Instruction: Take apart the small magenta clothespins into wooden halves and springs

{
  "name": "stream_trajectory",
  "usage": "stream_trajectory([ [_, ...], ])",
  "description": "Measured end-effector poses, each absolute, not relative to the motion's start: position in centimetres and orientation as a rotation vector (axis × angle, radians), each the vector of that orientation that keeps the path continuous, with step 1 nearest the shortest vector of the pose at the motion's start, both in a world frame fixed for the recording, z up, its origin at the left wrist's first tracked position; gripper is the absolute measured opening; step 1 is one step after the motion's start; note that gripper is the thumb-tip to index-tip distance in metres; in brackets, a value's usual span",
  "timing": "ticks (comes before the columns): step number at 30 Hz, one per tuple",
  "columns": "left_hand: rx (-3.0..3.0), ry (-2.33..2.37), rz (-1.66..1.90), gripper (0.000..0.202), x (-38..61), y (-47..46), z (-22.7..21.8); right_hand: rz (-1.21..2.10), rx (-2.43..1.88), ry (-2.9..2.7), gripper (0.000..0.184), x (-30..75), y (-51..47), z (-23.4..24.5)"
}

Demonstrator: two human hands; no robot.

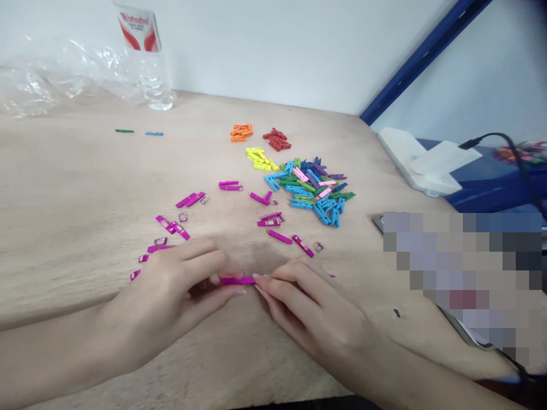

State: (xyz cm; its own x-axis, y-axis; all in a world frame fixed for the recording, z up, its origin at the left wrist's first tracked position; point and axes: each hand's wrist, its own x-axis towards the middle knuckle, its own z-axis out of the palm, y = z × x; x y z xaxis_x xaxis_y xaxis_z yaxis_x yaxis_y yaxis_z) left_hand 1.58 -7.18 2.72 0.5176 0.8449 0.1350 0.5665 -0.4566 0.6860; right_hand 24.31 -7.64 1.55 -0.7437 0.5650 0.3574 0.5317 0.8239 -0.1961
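Observation:
Between my two hands is a magenta clothespin piece (pixel 239 281), lying level just above or on the wooden table. My left hand (pixel 171 290) pinches its left end with thumb and fingers. At its right end, the fingertips of my right hand (pixel 316 302) close on it. Around my hands lie several magenta clothespin halves, such as a pair (pixel 172 226) on the left and a single piece (pixel 280 237) on the right. Small metal springs (pixel 183 217) rest beside some of them. More magenta pieces (pixel 143 258) are partly hidden behind my left hand.
Beyond my hands lies a mixed heap of clothespins (pixel 314 188), with yellow (pixel 261 159), orange (pixel 241 132) and red (pixel 277 139) groups behind it. A water bottle (pixel 149 68) and clear plastic (pixel 64 74) stand at back left. A white device (pixel 421 162) sits at right.

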Motion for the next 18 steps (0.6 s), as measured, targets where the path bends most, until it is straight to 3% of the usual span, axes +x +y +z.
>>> stream_trajectory([
  [18,2.190,1.047,0.554,0.017,2.09,-6.59,2.47,0.041,-0.872,-2.516,0.018,23.87,-8.12,1.50],
])
